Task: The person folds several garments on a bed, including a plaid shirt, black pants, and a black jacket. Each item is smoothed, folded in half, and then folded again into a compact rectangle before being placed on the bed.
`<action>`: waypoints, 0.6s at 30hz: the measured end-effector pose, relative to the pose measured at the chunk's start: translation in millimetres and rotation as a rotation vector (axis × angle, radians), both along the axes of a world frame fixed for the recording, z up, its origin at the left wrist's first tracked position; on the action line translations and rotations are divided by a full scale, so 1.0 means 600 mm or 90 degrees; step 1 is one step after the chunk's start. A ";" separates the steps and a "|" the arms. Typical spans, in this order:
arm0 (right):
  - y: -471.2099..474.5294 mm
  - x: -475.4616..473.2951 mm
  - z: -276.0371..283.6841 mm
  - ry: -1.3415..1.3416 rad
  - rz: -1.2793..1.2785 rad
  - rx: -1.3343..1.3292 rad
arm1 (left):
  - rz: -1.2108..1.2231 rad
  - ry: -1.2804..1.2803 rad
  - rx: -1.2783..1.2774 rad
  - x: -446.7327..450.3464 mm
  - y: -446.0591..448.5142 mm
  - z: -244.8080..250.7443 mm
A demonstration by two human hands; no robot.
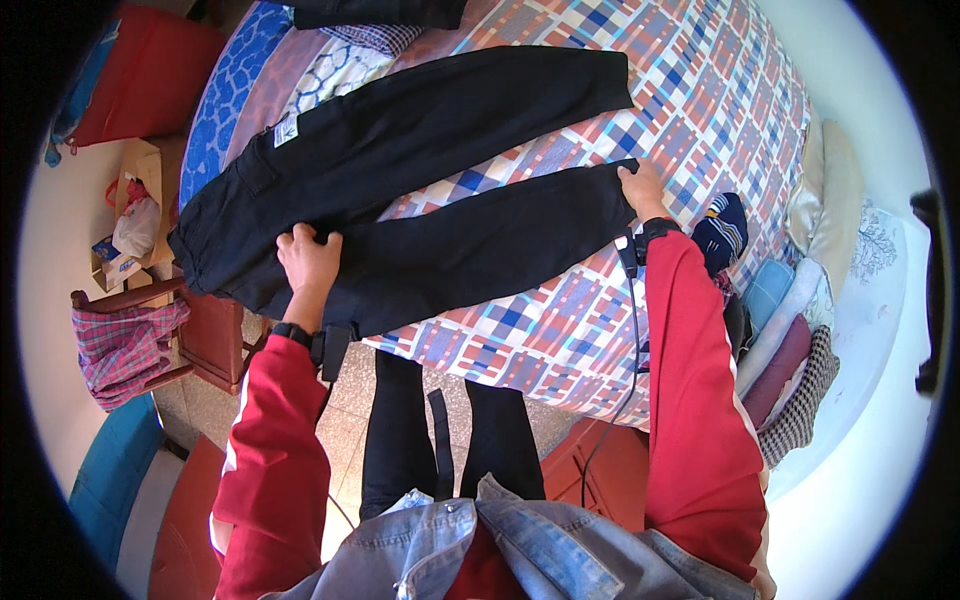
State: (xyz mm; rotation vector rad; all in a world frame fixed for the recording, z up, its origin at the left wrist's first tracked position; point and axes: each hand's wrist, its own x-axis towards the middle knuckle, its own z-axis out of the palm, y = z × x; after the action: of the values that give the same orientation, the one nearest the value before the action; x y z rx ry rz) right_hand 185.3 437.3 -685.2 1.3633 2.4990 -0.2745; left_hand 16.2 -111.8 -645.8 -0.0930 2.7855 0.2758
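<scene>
A pair of black trousers (465,232) lies spread on a bed (697,97) covered by a checked sheet, waist to the left and leg ends to the right. A white label (286,130) shows on the upper leg. My left hand (309,259) grips the fabric near the crotch with bent fingers. At the hem of the nearer leg, my right hand (643,189) pinches the cloth between thumb and fingers. The farther leg lies apart from it, with a strip of sheet showing between them.
Folded dark clothing (382,11) lies at the far edge. A rolled navy striped garment (721,232) and several cushions (780,360) sit to the right. A wooden chair (210,337) with a plaid cloth (129,345) stands left. A black cable (634,337) hangs from my right wrist.
</scene>
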 end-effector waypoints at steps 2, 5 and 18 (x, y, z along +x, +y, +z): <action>0.023 -0.018 0.006 0.142 0.034 -0.043 | -0.022 -0.046 -0.015 0.006 -0.017 -0.004; 0.047 -0.050 0.015 0.289 0.043 -0.035 | 0.017 -0.083 -0.014 0.027 -0.032 -0.008; 0.046 -0.153 -0.040 0.430 -0.184 -0.007 | 0.129 0.028 -0.004 0.028 -0.049 -0.050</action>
State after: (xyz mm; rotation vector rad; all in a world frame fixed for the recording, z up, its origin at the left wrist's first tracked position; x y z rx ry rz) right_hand 93.7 465.0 -708.9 1.8694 2.7702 -0.9476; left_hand 32.8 -141.0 -675.7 -0.3766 2.8228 0.3231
